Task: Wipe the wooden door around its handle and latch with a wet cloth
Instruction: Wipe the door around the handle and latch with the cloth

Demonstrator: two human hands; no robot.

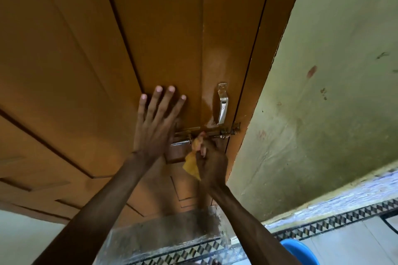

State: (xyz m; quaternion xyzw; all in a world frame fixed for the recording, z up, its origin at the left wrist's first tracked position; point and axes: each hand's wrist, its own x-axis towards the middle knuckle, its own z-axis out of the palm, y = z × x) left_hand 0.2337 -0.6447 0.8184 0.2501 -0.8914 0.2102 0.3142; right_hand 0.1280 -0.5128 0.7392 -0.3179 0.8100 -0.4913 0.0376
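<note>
A brown wooden door (163, 34) fills the upper left of the head view. A silver handle (223, 104) is fixed near its right edge, and a brass sliding latch (213, 132) runs across just below it. My left hand (157, 120) lies flat on the door left of the handle, fingers spread, holding nothing. My right hand (212, 161) is closed on a yellow cloth (192, 166) and presses it against the latch from below. A damp patch darkens the wood beside the handle.
A stained green wall (323, 103) stands to the right of the door frame. Below are a grey concrete threshold (172, 228), patterned floor tiles (344, 215) and the rim of a blue bucket (299, 251) at the bottom right.
</note>
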